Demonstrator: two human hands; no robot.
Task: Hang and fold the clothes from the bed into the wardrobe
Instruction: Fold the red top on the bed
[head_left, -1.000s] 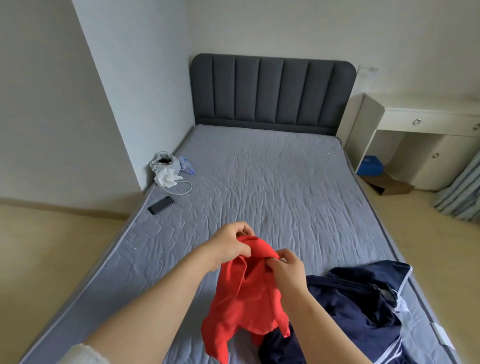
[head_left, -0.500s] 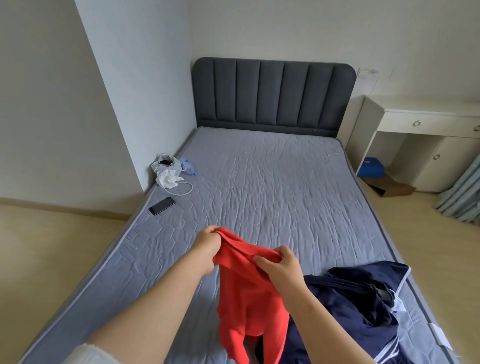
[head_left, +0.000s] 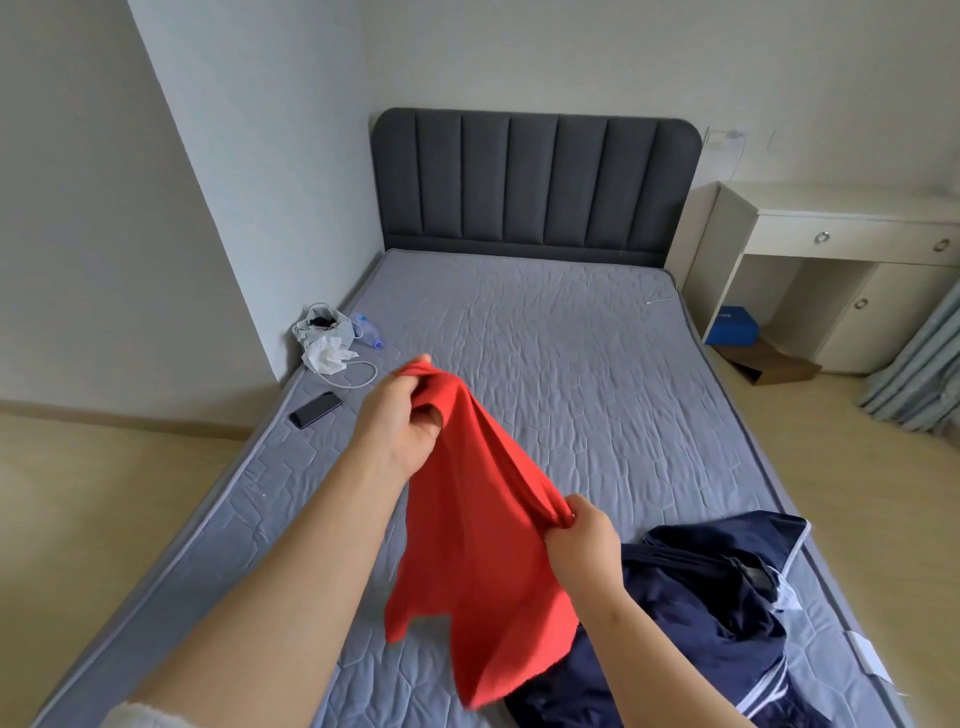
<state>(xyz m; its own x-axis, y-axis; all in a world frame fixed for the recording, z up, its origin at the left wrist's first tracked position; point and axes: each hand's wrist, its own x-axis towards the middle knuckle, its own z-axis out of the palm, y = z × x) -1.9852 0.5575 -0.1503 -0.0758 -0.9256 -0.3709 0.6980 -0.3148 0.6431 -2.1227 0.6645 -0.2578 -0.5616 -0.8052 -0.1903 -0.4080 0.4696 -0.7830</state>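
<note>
A red garment (head_left: 483, 545) hangs stretched between my two hands above the near part of the grey mattress (head_left: 545, 374). My left hand (head_left: 400, 421) grips its upper edge, raised and out to the left. Lower and to the right, my right hand (head_left: 584, 540) pinches a bunched edge of the same garment. Its loose lower part drapes down onto a navy blue garment (head_left: 711, 618) with white trim, which lies crumpled on the bed's near right corner. No wardrobe is in view.
A black phone (head_left: 315, 409), a white cable and a white bag (head_left: 324, 338) with crumpled tissue lie at the mattress's left edge by the wall. A dark headboard (head_left: 535, 182) stands at the far end. A white desk (head_left: 841, 260) and a curtain are on the right.
My hands have moved apart: the left rose and went left, the right dropped lower, and the red garment spread open between them, lifted higher off the bed.
</note>
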